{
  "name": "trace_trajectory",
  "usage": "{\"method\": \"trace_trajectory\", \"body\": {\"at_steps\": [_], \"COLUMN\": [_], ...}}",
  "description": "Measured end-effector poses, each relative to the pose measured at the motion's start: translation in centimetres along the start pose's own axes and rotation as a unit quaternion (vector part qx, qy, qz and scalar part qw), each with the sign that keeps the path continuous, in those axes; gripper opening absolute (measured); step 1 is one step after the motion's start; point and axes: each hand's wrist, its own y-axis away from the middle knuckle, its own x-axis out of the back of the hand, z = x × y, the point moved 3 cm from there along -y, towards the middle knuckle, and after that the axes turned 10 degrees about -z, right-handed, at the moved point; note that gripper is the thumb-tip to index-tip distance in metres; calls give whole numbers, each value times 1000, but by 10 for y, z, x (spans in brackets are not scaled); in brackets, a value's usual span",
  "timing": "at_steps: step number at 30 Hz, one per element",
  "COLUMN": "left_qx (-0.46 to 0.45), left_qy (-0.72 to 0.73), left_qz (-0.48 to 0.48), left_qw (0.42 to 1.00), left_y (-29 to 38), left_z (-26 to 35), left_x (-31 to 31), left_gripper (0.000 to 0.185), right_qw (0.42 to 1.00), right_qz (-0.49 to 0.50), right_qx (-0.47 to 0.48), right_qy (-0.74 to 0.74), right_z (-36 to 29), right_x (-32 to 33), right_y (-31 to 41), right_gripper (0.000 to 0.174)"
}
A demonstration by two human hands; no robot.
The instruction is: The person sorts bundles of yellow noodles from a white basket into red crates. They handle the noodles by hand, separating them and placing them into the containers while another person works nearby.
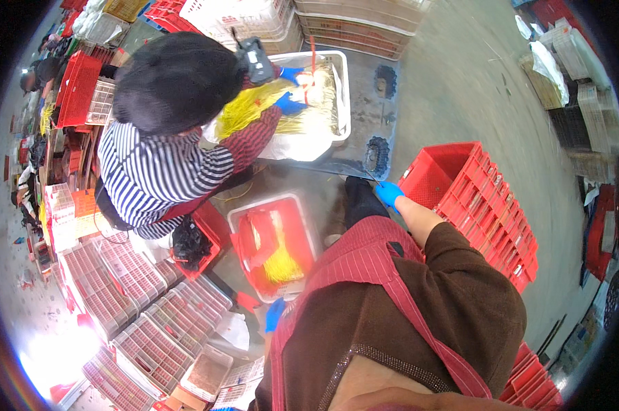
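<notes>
My right hand (389,195), in a blue glove, grips a thin dark rod (372,176) beside a stack of red plastic crates (487,205). Low at my side, my left hand (274,314), also gloved in blue, is near the lower edge of a white plastic crate (234,234). My apron hides part of that hand, and its fingers cannot be made out. The white crate has a red lining, and a bunch of thin yellow stalks with pale ends (281,259) lies in it.
A co-worker in a striped top (150,174) bends over a white tub (344,97), blue-gloved hands on pale-ended yellow stalks. The tub stands on a blue plastic pallet (379,120). Stacked basket crates (155,354) line the lower left, near a red bin (206,226) with a black bag.
</notes>
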Motion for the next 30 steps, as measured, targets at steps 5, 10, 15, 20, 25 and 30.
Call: {"method": "trace_trajectory", "body": {"at_steps": [5, 10, 15, 20, 25, 30], "left_qx": [-37, 34, 76, 58, -35, -196], "left_qy": [-24, 73, 32, -31, -181, -267], "left_qz": [-23, -42, -43, -56, -85, -75], "left_qw": [999, 996, 996, 996, 979, 940], "left_y": [-14, -44, -76, -120, -228, -367], "left_z": [2, 15, 103, 252, 380, 501], "left_x": [1, -1, -8, -34, -80, -113], "left_gripper": [38, 37, 36, 35, 31, 27], "right_qw": [999, 999, 997, 999, 997, 983], "right_qz": [22, 16, -23, -2, 8, 27], "right_qx": [-26, 13, -6, 34, 67, 183], "right_qy": [-8, 45, 79, 41, 40, -14], "right_z": [0, -1, 5, -16, -60, -145], "right_x": [11, 18, 46, 97, 144, 167], "right_y": [2, 1, -27, -69, -93, -117], "right_gripper": [44, 43, 41, 38, 39, 40]}}
